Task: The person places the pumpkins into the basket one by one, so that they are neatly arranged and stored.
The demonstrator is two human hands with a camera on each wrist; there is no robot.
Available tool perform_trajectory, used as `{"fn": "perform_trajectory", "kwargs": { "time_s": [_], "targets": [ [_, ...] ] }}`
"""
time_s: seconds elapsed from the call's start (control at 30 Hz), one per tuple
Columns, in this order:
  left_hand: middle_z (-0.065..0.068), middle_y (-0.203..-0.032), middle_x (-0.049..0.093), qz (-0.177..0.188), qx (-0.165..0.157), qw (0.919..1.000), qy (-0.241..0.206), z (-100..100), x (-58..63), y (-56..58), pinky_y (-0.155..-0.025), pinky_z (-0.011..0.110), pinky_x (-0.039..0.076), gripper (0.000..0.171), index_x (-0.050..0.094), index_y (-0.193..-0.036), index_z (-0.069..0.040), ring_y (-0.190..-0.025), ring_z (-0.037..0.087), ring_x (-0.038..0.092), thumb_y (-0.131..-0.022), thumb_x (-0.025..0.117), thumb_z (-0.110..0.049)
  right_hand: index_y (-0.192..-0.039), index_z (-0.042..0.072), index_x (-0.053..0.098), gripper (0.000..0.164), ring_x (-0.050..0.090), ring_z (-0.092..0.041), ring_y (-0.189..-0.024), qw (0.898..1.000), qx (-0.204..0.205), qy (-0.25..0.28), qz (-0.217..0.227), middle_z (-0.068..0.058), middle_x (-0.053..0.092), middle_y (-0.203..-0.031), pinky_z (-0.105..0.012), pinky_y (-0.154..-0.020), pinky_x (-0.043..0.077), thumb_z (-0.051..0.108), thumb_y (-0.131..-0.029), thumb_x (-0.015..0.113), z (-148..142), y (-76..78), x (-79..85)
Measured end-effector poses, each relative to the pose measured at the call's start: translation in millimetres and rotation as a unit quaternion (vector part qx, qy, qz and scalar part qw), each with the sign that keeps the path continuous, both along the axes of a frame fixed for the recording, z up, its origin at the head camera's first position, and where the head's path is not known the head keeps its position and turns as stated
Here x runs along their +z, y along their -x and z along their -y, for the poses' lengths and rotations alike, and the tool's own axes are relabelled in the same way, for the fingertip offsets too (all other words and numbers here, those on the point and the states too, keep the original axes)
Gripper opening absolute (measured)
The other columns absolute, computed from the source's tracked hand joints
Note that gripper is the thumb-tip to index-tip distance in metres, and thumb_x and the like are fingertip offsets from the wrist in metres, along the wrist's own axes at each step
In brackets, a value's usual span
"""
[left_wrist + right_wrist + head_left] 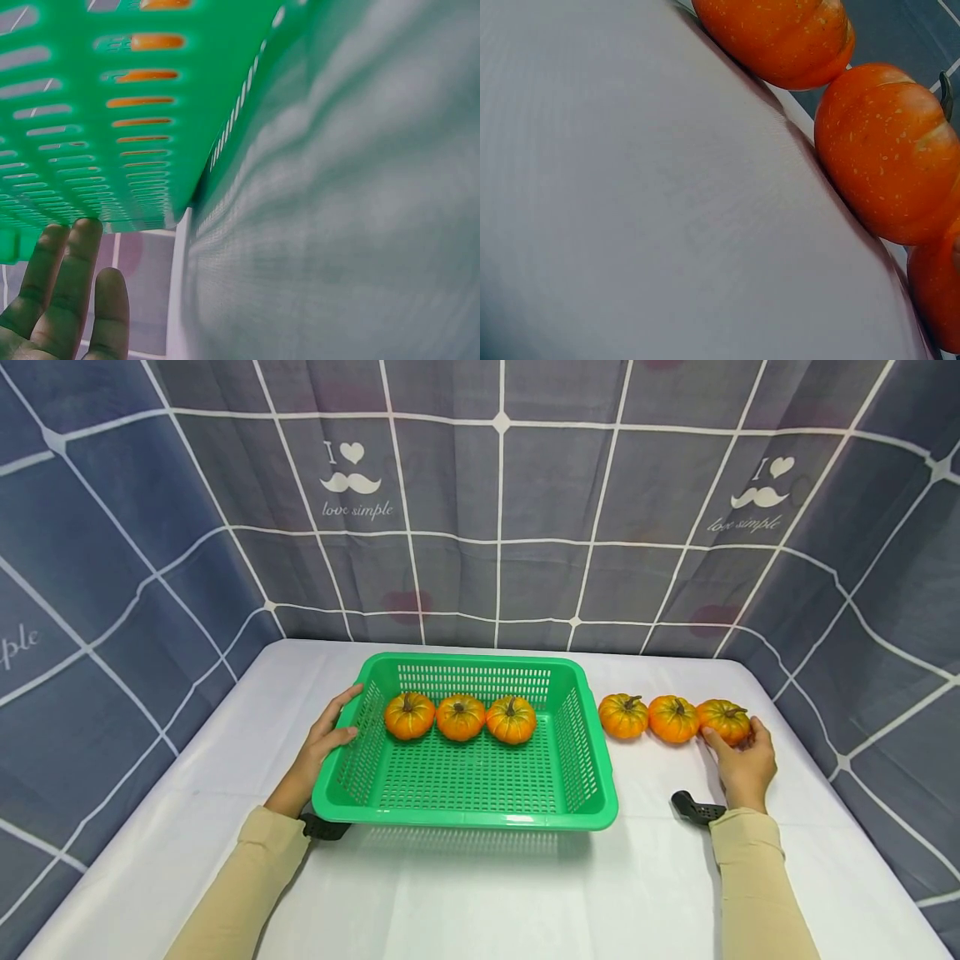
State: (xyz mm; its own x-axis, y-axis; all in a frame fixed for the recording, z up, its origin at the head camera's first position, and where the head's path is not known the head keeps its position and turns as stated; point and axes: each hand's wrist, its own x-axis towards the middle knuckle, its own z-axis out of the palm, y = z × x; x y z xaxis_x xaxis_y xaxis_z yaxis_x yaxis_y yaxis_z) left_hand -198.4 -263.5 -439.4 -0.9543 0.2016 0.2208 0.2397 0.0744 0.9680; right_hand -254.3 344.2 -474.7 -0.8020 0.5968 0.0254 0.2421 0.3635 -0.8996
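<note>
My left hand (313, 758) holds the left rim of a green plastic basket (465, 817), its thumb over the rim. In the left wrist view three fingers (79, 262) extend along the basket's slotted outer wall. Three small orange pumpkins (461, 718) sit in a row inside, near the back wall. Right of the basket, three more stand side by side on the table: a left pumpkin (623, 717), a middle one, and a right pumpkin (722, 718). My right hand (746, 768) grips that right pumpkin between thumb and fingers. The right wrist view shows pumpkins (889, 154) but no hand.
A white cloth (480, 902) covers the table. Grey-blue checked curtains (555, 510) stand behind it and on both sides. Each wrist wears a black device, such as the right wrist device (697, 810).
</note>
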Motion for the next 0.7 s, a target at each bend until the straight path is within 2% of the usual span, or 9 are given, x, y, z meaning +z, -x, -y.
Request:
{"fn": "perform_trajectory", "kwargs": {
  "time_s": [0.37,0.7],
  "targets": [
    [0.025,-0.175,0.018,0.002,-0.005,0.9999,-0.012,0.9,-1.7,1.1,-0.095,0.023,0.055,0.068,0.022,-0.172,-0.006,-0.129,0.013,0.055,-0.107,0.041,-0.009,-0.169,0.000,0.027,0.084,0.036,-0.039,-0.157,0.999,-0.026,0.023,-0.014,-0.025,0.033,-0.172,-0.043,-0.128,0.030,0.020,-0.103,0.074,1.9,-2.3,0.8],
    [0.024,-0.177,0.016,-0.006,0.005,1.0000,0.003,0.2,-1.9,1.3,-0.097,0.021,0.052,0.069,0.022,-0.172,-0.005,-0.131,0.012,0.052,-0.106,0.041,-0.010,-0.172,0.005,0.027,0.085,0.038,-0.038,-0.156,0.997,-0.049,0.054,-0.022,-0.021,0.031,-0.172,-0.035,-0.125,0.034,0.026,-0.103,0.073,1.5,-2.2,1.6]
  ]
}}
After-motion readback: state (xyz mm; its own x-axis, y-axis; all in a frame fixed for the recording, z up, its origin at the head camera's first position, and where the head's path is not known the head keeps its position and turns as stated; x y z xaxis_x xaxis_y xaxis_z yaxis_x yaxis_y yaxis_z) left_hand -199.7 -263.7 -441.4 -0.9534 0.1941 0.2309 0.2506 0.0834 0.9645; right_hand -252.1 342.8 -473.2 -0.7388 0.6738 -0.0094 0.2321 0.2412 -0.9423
